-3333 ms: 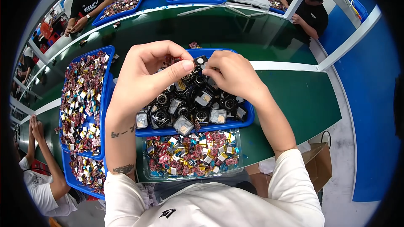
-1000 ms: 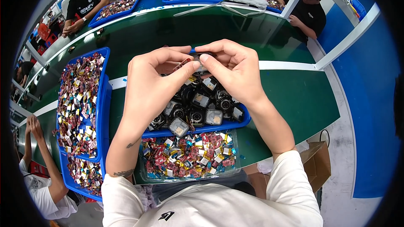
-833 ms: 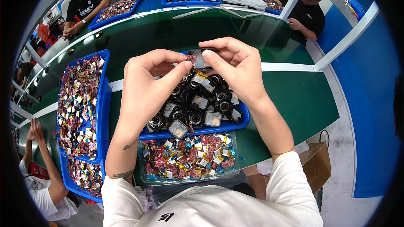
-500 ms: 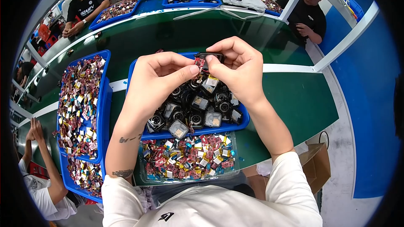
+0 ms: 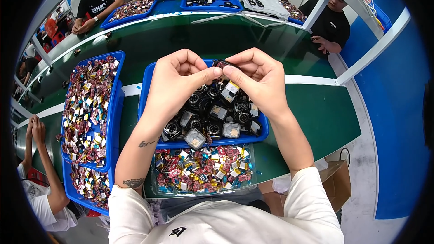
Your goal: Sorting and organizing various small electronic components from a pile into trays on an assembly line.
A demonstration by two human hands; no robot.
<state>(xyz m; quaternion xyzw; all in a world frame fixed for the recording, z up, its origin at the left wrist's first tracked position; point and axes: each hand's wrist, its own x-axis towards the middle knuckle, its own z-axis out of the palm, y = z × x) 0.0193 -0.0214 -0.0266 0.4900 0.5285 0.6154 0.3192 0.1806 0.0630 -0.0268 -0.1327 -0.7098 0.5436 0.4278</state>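
Observation:
Thumbs and fingertips of my left hand (image 5: 183,74) and my right hand (image 5: 260,79) meet at a small black watch case (image 5: 219,63), held up over a blue tray (image 5: 235,140). Both hands are closed on it. A reddish circuit board shows only partly at my left thumb; the fingers hide most of it. Just below hangs or lies a silver battery with yellow tape (image 5: 232,87); whether it is joined to the case I cannot tell. Inside the tray are many black watch bodies (image 5: 214,129), some with square clear-looking covers (image 5: 195,138).
Nearest me, a clear plastic tray (image 5: 156,189) holds red circuit boards with batteries (image 5: 203,169). Stacked blue bins (image 5: 116,108) of similar parts stand at left. White frame posts (image 5: 375,56) rise at right. Co-workers sit across the green bench (image 5: 316,108) and at left.
The red circuit board, plainly visible between my fingers before, is now mostly hidden at the case. My hands have drawn closer together, and the whole view has shifted slightly.

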